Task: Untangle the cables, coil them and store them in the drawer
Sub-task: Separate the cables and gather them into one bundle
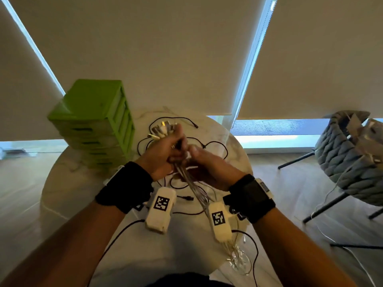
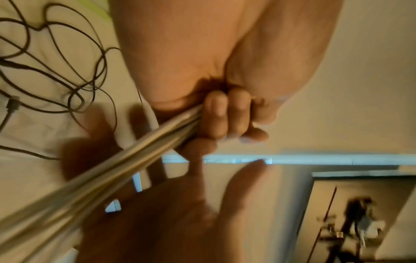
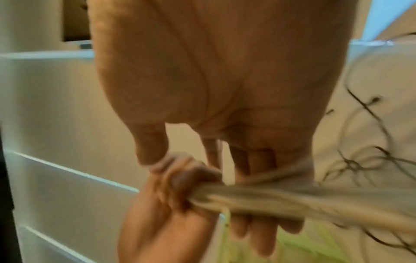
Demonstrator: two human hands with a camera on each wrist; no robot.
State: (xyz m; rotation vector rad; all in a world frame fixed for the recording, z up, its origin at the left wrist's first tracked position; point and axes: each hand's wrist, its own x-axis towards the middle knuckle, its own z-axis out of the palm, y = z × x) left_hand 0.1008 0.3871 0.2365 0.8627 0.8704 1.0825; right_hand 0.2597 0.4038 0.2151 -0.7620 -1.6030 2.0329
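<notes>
The left hand (image 1: 160,153) is clenched around a bundle of pale grey-white cables (image 1: 193,188), gripping it just behind the cluster of metal-tipped plugs (image 1: 163,129) that fans out past the knuckles on the far side. In the left wrist view, the curled fingers (image 2: 225,113) wrap the bundle fully.

The right hand (image 1: 209,168) sits just beside the left, on its near-right side, touching or almost touching it. Its fingers (image 3: 258,229) lie fairly straight with the bundle running across them, and its thumb (image 3: 150,144) meets the left hand at the grip point. The hand reads as released (the wrist views are blurred, so a light pinch cannot be ruled out).

Key relation: the bundle's long axis runs from the left fist back toward the person, passing under the right palm and between the two wrists, and its loose tail (image 1: 238,259) hangs off the near edge of the round white marble-patterned table (image 1: 68,183). The right hand is the nearer one to the free length, so it is judged best placed to draw the slack or start the coil while the left anchors the plug end.

Thin black cables (image 1: 215,146) lie looped on the table beyond and below both hands. The green plastic drawer unit (image 1: 97,121) stands beyond the left hand, to its left, with every drawer apparently closed.
</notes>
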